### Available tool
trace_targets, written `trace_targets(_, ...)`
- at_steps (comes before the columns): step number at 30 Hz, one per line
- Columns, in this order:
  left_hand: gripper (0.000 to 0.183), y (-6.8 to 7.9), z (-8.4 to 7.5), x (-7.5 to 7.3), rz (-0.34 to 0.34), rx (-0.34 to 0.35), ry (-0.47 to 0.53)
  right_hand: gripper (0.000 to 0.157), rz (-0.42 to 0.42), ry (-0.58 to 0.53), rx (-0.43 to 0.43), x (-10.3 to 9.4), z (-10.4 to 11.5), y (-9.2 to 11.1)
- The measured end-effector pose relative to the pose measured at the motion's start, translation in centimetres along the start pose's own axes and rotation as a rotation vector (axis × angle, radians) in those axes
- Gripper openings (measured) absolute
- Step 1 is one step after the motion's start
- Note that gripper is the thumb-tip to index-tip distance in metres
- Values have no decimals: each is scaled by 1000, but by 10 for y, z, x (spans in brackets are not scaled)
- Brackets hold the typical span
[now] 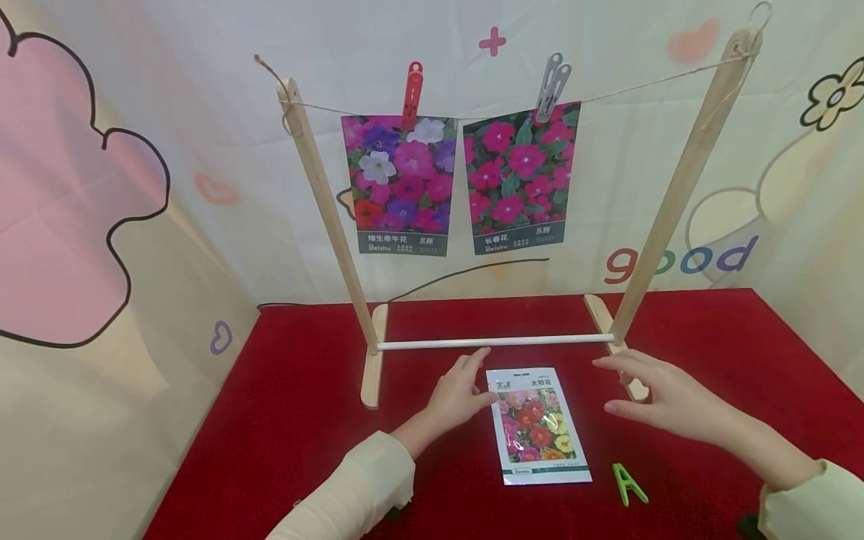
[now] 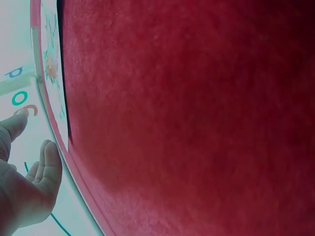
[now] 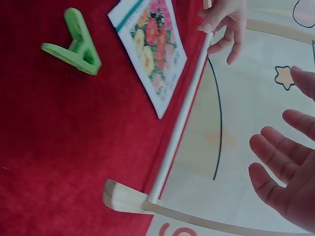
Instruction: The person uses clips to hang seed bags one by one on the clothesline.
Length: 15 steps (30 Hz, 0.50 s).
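A white seed packet [image 1: 540, 427] with a picture of red, pink and yellow flowers lies on the red cloth. Just left of its upper edge is my left hand [image 1: 462, 390], fingers relaxed and holding nothing; whether the thumb touches the packet I cannot tell. To the packet's right my right hand [image 1: 668, 394] hovers, fingers spread apart with nothing in them. A green clothespin [image 3: 76, 44] lies near the packet's lower right corner. Two flower packets hang from a string: one [image 1: 401, 187] under a red clothespin [image 1: 412, 96], another [image 1: 523, 180] under a grey clothespin [image 1: 552, 88].
A wooden frame stands behind the packet, with a left post [image 1: 327, 202], a right post [image 1: 688, 180] and a white crossbar [image 1: 496, 342] low between them. The string [image 1: 648, 81] joins the post tops. A printed curtain [image 1: 202, 90] hangs behind the red cloth [image 1: 270, 420].
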<state>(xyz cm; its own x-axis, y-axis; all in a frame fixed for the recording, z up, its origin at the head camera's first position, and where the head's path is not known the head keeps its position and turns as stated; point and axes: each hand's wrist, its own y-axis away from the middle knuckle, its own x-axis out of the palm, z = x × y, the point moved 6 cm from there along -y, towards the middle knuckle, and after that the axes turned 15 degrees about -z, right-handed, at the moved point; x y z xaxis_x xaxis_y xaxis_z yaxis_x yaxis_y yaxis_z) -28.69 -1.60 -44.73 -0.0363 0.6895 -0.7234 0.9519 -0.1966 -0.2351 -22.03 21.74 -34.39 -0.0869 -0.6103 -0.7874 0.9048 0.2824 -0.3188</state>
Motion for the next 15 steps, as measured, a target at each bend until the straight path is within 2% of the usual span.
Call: trace_targets(15, 72, 1, 7, 12, 18, -77, 21, 63, 111, -32, 95, 27, -25, 23)
